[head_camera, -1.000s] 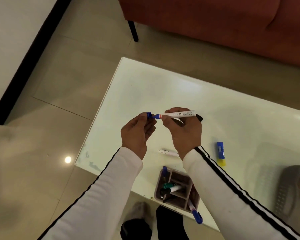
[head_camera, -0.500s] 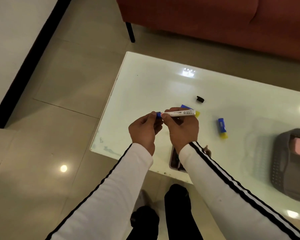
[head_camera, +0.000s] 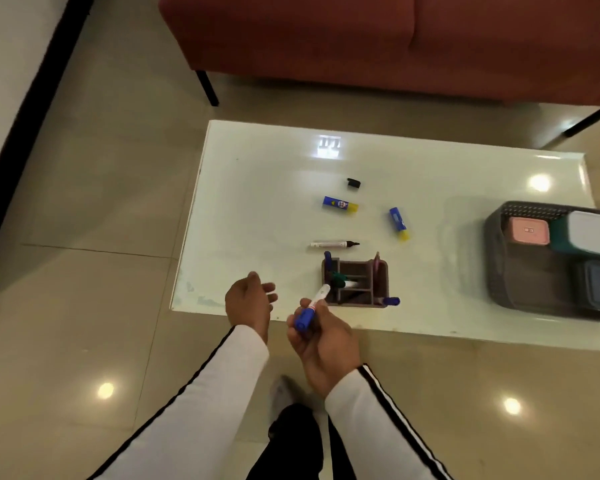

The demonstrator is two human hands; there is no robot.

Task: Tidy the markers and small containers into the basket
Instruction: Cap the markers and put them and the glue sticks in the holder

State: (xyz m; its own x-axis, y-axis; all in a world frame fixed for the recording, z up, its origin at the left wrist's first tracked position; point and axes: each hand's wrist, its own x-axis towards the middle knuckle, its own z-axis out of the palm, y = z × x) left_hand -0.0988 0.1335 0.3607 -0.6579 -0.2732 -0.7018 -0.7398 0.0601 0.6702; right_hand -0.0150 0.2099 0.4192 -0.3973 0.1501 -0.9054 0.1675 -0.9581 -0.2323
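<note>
The fingers of the right hand [head_camera: 323,344] clamp the blue-capped marker [head_camera: 310,308] over the near edge of the table [head_camera: 274,202], those of the left hand [head_camera: 252,299] are apart and empty, and with the basket [head_camera: 492,237] well off to the right, a loose grip might drop it on the floor [head_camera: 84,306].

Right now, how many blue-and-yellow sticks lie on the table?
2. One stick lies near the black cap; the other stick lies right, toward the basket. More may hide inside the organizer.

Dark grey perforated plastic basket [head_camera: 527,211], far right of the right hand [head_camera: 326,344]: cut by frame edge (white-lidded container [head_camera: 596,233] inside likewise). Blue-capped white marker [head_camera: 311,308], gripped in that hand: barrel print unreadable.
</note>
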